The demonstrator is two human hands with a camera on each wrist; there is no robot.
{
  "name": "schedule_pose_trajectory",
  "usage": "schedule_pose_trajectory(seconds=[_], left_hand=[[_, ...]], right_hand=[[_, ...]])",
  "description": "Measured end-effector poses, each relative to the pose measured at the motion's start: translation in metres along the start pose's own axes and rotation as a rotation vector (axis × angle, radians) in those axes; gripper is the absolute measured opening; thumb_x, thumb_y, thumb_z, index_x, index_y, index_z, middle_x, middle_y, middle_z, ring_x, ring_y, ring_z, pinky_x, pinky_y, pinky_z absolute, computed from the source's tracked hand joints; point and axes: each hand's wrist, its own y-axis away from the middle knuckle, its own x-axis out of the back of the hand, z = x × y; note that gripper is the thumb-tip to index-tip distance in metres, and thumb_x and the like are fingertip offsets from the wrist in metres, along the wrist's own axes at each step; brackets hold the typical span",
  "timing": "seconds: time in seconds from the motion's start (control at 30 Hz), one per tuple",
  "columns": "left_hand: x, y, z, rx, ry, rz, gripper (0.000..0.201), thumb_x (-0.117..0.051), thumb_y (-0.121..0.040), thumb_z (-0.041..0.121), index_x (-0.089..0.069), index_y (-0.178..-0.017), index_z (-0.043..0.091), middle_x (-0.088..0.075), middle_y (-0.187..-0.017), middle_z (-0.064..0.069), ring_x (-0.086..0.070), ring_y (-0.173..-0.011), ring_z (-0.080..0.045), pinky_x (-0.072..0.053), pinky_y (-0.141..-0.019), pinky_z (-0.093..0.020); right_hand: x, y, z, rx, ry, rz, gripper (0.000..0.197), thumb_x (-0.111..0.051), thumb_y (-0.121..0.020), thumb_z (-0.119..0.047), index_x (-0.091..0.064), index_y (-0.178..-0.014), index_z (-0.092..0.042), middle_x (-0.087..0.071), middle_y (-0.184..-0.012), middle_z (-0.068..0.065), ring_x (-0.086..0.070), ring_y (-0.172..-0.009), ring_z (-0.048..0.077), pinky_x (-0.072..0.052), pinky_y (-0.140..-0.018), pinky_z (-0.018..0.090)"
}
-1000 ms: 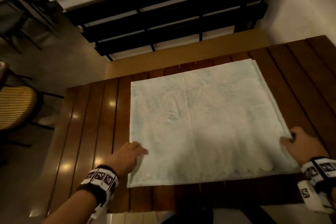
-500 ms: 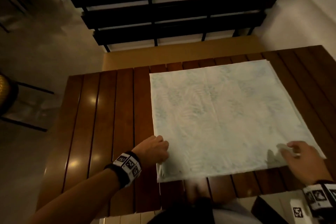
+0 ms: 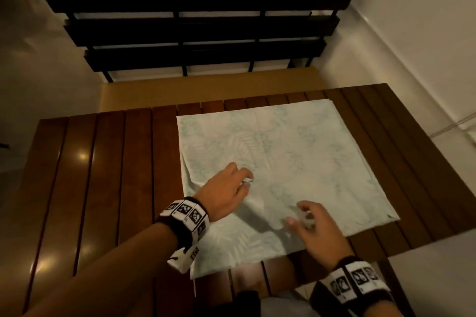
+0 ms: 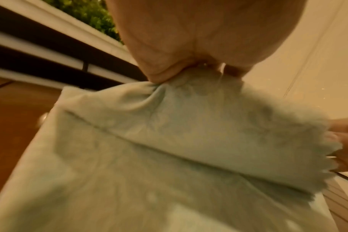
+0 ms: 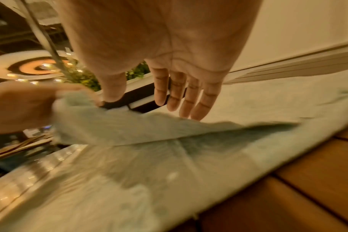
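A pale green patterned cloth (image 3: 309, 152) lies spread on a dark wooden slatted table (image 3: 103, 175). My left hand (image 3: 246, 180) pinches the cloth's near-left corner, lifted and drawn in over the cloth's middle. In the left wrist view the left hand (image 4: 189, 73) bunches the cloth (image 4: 169, 141) between thumb and fingers. My right hand (image 3: 300, 216) hovers over the near part of the cloth. In the right wrist view the right hand (image 5: 145, 100) has straight fingers (image 5: 189, 97), their tips just behind the raised fold of cloth (image 5: 268, 102).
A black slatted bench back (image 3: 195, 31) with a tan seat (image 3: 206, 90) stands behind the table's far edge. A white wall (image 3: 425, 46) runs along the right. Bare table slats (image 3: 64, 213) lie left of the cloth. My lap is below the near edge.
My left hand has picked up the near-left corner and carried it right over the cloth. My right hand has left the near-right corner and moved left toward the middle.
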Motion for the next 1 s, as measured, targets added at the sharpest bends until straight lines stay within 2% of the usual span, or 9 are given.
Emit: schedule_pose_trajectory(seconds=[0.1, 0.17, 0.3, 0.4, 0.53, 0.7, 0.83, 0.93, 1.0], left_hand=[[0.006, -0.023, 0.019, -0.032, -0.158, -0.076, 0.079, -0.062, -0.068, 0.079, -0.050, -0.125, 0.026, -0.041, -0.115, 0.001, -0.051, -0.094, -0.015, -0.050, -0.082, -0.030], [0.012, -0.036, 0.032, -0.094, -0.355, -0.152, 0.085, -0.073, -0.057, 0.074, -0.051, -0.120, 0.020, -0.036, -0.117, -0.002, -0.048, -0.095, -0.018, -0.052, -0.078, -0.032], [0.027, -0.056, 0.060, -0.107, -0.681, -0.110, 0.045, -0.068, -0.085, 0.020, -0.055, -0.127, 0.012, -0.039, -0.125, -0.010, -0.055, -0.103, -0.025, -0.052, -0.076, -0.035], [0.036, -0.064, 0.076, -0.212, -0.556, -0.074, 0.046, -0.067, -0.083, 0.027, -0.056, -0.128, 0.020, -0.046, -0.120, -0.002, -0.051, -0.101, -0.020, -0.052, -0.082, -0.033], [0.040, -0.073, 0.079, -0.184, -0.233, 0.022, 0.008, -0.063, -0.088, 0.027, -0.055, -0.092, 0.028, -0.050, -0.092, 0.013, -0.049, -0.078, -0.004, -0.042, -0.072, -0.019], [0.039, -0.082, 0.085, 0.089, -0.035, 0.101, 0.028, -0.059, -0.083, 0.024, -0.037, -0.089, 0.040, -0.059, -0.082, 0.015, -0.058, -0.072, -0.001, -0.048, -0.063, -0.025], [0.040, -0.088, 0.086, 0.133, -0.259, -0.044, 0.028, -0.057, -0.085, 0.049, -0.037, -0.102, 0.056, -0.051, -0.090, 0.040, -0.055, -0.082, 0.016, -0.039, -0.071, -0.003], [0.027, -0.089, 0.074, 0.211, -0.506, -0.164, 0.058, -0.037, -0.076, 0.087, -0.047, -0.118, 0.048, -0.063, -0.100, 0.030, -0.065, -0.089, 0.003, -0.049, -0.075, -0.017], [0.017, -0.089, 0.061, 0.260, -0.643, -0.202, 0.056, -0.030, -0.085, 0.078, -0.050, -0.127, 0.046, -0.070, -0.113, 0.021, -0.071, -0.095, -0.003, -0.057, -0.077, -0.026]], right_hand=[[-0.019, -0.011, -0.035, 0.188, 0.057, -0.035, 0.100, -0.071, -0.059, -0.078, -0.036, -0.142, -0.034, -0.041, -0.138, -0.017, -0.040, -0.123, 0.004, -0.039, -0.103, 0.029], [-0.027, -0.024, -0.055, 0.298, 0.161, -0.009, 0.117, -0.071, -0.054, -0.083, -0.027, -0.148, -0.030, -0.036, -0.147, -0.012, -0.036, -0.131, 0.008, -0.035, -0.110, 0.032], [-0.038, -0.054, -0.075, 0.364, 0.223, 0.129, 0.101, -0.073, -0.066, -0.066, -0.029, -0.146, -0.024, -0.040, -0.150, -0.005, -0.037, -0.135, 0.014, -0.033, -0.113, 0.038], [-0.035, -0.074, -0.073, 0.383, 0.251, 0.296, 0.072, -0.074, -0.074, -0.038, -0.039, -0.137, -0.029, -0.051, -0.139, -0.006, -0.047, -0.128, 0.014, -0.039, -0.108, 0.039], [-0.003, -0.111, -0.044, 0.354, 0.288, 0.370, 0.063, -0.072, -0.074, -0.013, -0.050, -0.130, -0.029, -0.064, -0.120, -0.006, -0.058, -0.112, 0.015, -0.041, -0.098, 0.034], [0.056, -0.164, 0.035, 0.231, 0.433, 0.233, 0.034, -0.068, -0.073, -0.019, -0.061, -0.104, -0.030, -0.069, -0.093, -0.004, -0.065, -0.085, 0.023, -0.049, -0.078, 0.038], [0.107, -0.203, 0.088, 0.174, 0.417, 0.167, 0.022, -0.069, -0.078, -0.029, -0.056, -0.095, -0.030, -0.062, -0.090, -0.005, -0.063, -0.081, 0.022, -0.052, -0.067, 0.034], [0.143, -0.229, 0.095, 0.215, 0.354, -0.001, 0.023, -0.065, -0.080, -0.039, -0.050, -0.097, -0.037, -0.059, -0.093, -0.012, -0.061, -0.081, 0.013, -0.055, -0.071, 0.034], [0.164, -0.241, 0.087, 0.345, 0.301, -0.212, 0.029, -0.061, -0.079, -0.046, -0.053, -0.105, -0.037, -0.066, -0.094, -0.012, -0.064, -0.083, 0.010, -0.056, -0.075, 0.031]])
